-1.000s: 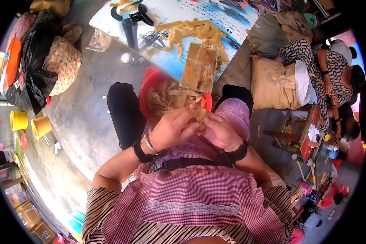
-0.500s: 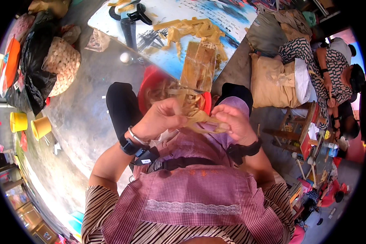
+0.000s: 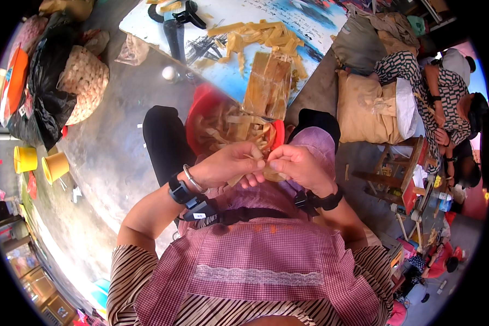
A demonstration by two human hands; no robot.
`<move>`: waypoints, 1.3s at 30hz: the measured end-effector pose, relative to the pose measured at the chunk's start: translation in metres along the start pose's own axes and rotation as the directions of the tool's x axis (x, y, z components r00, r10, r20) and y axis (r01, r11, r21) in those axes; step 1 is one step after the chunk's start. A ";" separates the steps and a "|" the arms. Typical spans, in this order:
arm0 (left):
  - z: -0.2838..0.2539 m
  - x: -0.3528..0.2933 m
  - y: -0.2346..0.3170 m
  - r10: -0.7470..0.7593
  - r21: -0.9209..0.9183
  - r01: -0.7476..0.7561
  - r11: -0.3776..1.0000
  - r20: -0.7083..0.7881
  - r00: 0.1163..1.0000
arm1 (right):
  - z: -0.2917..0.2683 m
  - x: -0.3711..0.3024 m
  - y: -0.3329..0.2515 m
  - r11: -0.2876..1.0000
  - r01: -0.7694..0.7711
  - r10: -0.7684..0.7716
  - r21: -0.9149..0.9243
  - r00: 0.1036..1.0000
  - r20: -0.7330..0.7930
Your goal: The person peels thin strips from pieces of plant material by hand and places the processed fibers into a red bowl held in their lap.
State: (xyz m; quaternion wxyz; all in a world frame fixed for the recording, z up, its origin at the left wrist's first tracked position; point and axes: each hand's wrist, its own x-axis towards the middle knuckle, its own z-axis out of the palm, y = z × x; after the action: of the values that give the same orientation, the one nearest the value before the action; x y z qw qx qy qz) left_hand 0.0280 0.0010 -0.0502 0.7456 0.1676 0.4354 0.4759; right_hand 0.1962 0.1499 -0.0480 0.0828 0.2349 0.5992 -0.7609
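My left hand (image 3: 231,164) and my right hand (image 3: 303,167) meet in front of my lap, fingertips pinched close together. Between them is a thin tan strip (image 3: 273,174), whose end shows under the right fingers; the rest is mostly covered by the fingers. Just beyond the hands, a red bucket (image 3: 196,106) between my knees holds many loose tan strips (image 3: 217,129). A wooden block (image 3: 267,81) wrapped in clear film lies at the table's near corner, jutting over the bucket. Behind it a pile of tan strips (image 3: 266,39) is spread on the painted tabletop (image 3: 223,79).
A black clamp-like tool (image 3: 187,17) lies on the table's left. Black bags (image 3: 49,87) and yellow buckets (image 3: 55,166) stand on the floor at left. At right are a tan sack (image 3: 364,111), a wooden stool (image 3: 394,168) and other people (image 3: 451,103).
My hands have drawn together, fingertips now nearly touching. The loose tan strips stretched between them have mostly gone from view, and the strips in the bucket show more plainly.
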 end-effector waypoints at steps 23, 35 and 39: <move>-0.043 0.048 0.070 0.895 0.993 0.108 -0.048 -0.005 0.445 | -0.066 0.058 -0.031 0.703 -0.062 -0.396 -0.709 0.793 -0.463; -0.011 -0.012 0.030 0.899 0.961 -0.268 -0.063 0.171 0.404 | -0.013 0.007 -0.009 0.991 0.065 -0.058 0.116 0.996 -0.064; 0.005 -0.009 0.017 0.781 0.934 -0.158 -0.320 0.354 0.514 | 0.016 0.007 -0.014 0.983 0.037 -0.056 0.181 0.993 0.105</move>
State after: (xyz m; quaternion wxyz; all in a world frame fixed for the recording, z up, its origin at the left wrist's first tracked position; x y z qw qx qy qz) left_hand 0.0208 0.0025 -0.0323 -0.0214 0.6826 0.6559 0.3215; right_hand 0.1805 0.1394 -0.0358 0.0764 0.1852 0.5285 -0.8250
